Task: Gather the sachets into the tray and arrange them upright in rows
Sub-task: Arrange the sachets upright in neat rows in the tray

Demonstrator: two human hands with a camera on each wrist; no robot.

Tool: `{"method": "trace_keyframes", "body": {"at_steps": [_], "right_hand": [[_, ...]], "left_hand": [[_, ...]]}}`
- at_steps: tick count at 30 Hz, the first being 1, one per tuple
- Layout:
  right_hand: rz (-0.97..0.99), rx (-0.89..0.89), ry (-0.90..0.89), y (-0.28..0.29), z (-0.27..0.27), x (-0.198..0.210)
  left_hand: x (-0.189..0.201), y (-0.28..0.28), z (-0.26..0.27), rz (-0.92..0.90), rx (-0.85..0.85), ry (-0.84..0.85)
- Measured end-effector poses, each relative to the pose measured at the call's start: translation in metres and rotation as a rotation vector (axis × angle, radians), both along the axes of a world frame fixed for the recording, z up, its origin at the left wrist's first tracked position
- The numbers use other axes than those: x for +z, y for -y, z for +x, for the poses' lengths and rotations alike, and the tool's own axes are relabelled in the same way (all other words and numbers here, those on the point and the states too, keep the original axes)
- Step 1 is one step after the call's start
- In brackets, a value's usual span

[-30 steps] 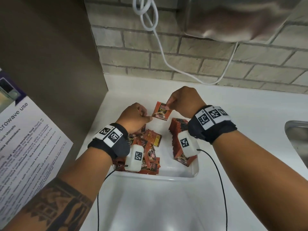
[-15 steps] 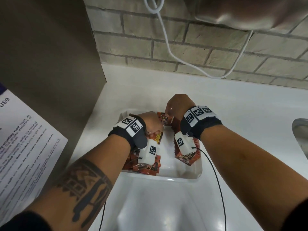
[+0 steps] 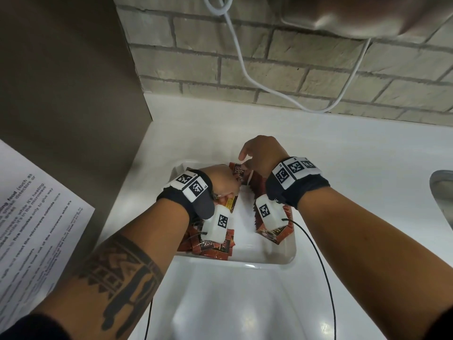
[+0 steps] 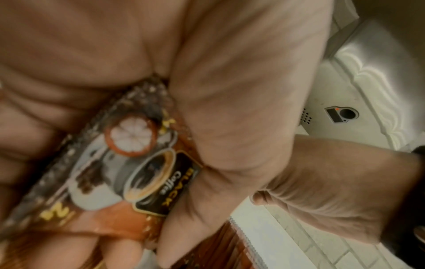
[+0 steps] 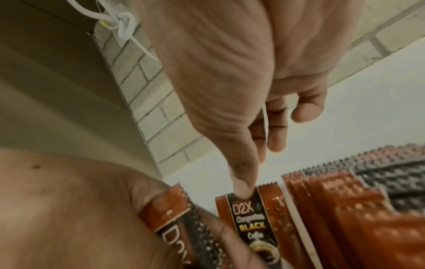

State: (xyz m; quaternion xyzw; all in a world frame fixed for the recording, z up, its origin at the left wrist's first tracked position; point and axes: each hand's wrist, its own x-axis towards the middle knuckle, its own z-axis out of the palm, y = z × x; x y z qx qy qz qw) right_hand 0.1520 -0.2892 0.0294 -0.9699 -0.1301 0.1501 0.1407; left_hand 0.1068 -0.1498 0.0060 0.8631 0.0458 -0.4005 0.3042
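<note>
Coffee sachets in a white tray (image 3: 290,256) on a white counter (image 3: 355,148). The sachet (image 5: 251,216) pinched at its top edge by the right hand (image 3: 263,153), thumb in front and fingers behind, reads "D2X", a blurred line, "BLACK", "Coffee", above a printed cup; it stands upright at the left end of the upright row (image 3: 269,227), which fills the tray's right side with serrated tops aligned. The remaining right fingers are loosely curled. The left hand (image 3: 220,179) grips a second sachet (image 4: 142,174) with fingers and thumb curled round it; its face shows "BLACK Coffee", a cup and a halved fruit, and the right wrist view shows "D2" on its top. A loose pile of sachets (image 3: 213,244) lies flat in the tray's left side under the left wrist; the number in pile and row cannot be counted.

A printed sheet (image 3: 31,217) on the brown panel at left carries "five minutes" and "microwave"; the rest is too small to read. Behind the counter stands a painted brick wall (image 3: 306,69), crossed by one white cable (image 3: 247,69). One steel sink edge (image 3: 443,190) appears at right. Each wrist bears a band with black-and-white square markers.
</note>
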Motion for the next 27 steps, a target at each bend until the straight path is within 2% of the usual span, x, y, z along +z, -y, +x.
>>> {"method": "trace_keyframes", "body": {"at_steps": [4,7,11,13,18,22,27], "right_hand": [[0.087,-0.025,0.062,0.007,-0.003,0.007],[0.196,-0.013,0.064,0.012,-0.010,0.015],[0.322,0.052,-0.042,0.009,-0.025,0.022],[0.419,0.027,-0.081,0.007,-0.028,0.023],[0.572,-0.017,-0.094,0.006,-0.029,0.027],[0.607,-0.034,-0.080,0.009,-0.028,0.033],[0.586,-0.015,-0.044,0.008,-0.029,0.034]], "left_hand": [[0.004,-0.010,-0.003,-0.068,0.086,-0.009],[0.010,-0.022,-0.008,-0.175,0.171,0.060],[0.015,-0.034,-0.020,-0.583,0.353,0.133],[0.018,-0.035,-0.024,-0.688,0.388,0.174],[0.022,-0.033,-0.029,-0.746,0.413,0.265],[0.021,-0.033,-0.029,-0.826,0.480,0.223],[0.017,-0.034,-0.029,-0.732,0.408,0.348]]}}
